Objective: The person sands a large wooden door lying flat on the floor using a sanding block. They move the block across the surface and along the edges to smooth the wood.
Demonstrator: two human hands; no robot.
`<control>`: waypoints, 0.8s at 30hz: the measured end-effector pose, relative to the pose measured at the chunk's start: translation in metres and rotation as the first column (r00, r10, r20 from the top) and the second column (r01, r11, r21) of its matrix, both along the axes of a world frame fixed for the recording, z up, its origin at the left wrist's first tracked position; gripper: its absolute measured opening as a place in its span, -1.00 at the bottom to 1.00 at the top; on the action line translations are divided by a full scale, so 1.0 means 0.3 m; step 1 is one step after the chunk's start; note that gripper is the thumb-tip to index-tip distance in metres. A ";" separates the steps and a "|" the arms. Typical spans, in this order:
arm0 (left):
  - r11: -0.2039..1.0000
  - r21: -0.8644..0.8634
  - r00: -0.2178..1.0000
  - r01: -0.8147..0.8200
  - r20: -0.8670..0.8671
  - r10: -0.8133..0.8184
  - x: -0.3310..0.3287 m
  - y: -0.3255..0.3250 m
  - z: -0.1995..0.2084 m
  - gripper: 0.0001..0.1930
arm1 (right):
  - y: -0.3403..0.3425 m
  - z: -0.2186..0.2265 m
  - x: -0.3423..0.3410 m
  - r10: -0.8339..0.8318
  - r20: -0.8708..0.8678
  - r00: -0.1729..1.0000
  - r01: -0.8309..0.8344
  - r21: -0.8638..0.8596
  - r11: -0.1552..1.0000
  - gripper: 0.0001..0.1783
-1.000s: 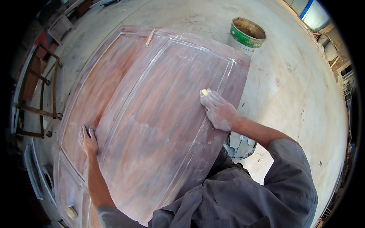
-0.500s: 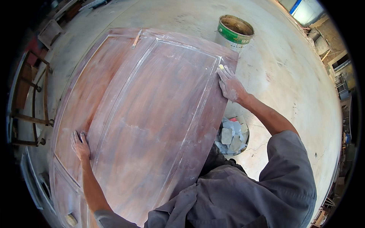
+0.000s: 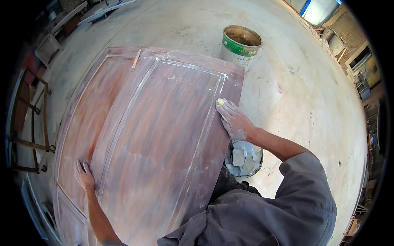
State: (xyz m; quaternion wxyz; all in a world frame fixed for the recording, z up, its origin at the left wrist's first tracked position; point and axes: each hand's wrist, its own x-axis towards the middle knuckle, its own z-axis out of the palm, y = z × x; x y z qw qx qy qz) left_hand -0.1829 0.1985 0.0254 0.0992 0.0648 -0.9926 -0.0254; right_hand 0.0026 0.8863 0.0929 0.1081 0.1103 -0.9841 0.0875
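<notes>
A large reddish-brown wooden panel door (image 3: 160,119), streaked with whitish dust, lies before me with raised moulding round its sections. My right hand (image 3: 234,117) presses palm-down along the right-hand moulding, near the far right corner. Its fingers are together, and a yellow wrap covers one fingertip. A pale grey edge shows under this hand, but I cannot make out what it is. My left hand (image 3: 85,175) rests flat on the left section, fingers slightly apart, holding nothing. A slim tool with an orange-brown part (image 3: 136,60) lies across the far edge.
Beyond the door's far right corner stands a green-and-white bucket (image 3: 242,43). A round container (image 3: 246,158) of grey sheet scraps sits on the floor below my right forearm. At the left is a wheeled frame (image 3: 33,123). Pale concrete floor (image 3: 303,110) surrounds the door.
My right hand has slid nearer to me along the right-hand moulding, away from the far corner. My left hand stays flat on the left section. The whole view has shifted slightly.
</notes>
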 end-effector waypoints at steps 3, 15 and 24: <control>1.000 -0.006 1.000 -0.010 -0.010 0.010 0.006 -0.007 0.012 -0.31 | 0.008 0.016 0.011 0.059 0.034 0.998 -0.057 -0.063 0.996 -0.43; 1.000 0.019 0.999 0.011 -0.031 -0.010 0.000 0.004 0.009 -0.33 | 0.247 -0.014 -0.163 -0.117 -0.003 0.993 0.117 -0.007 0.993 -0.48; 1.000 0.024 0.998 0.017 -0.056 -0.016 0.003 -0.036 -0.011 -0.33 | 0.276 -0.040 -0.159 -0.141 -0.013 0.990 0.141 0.002 0.990 -0.45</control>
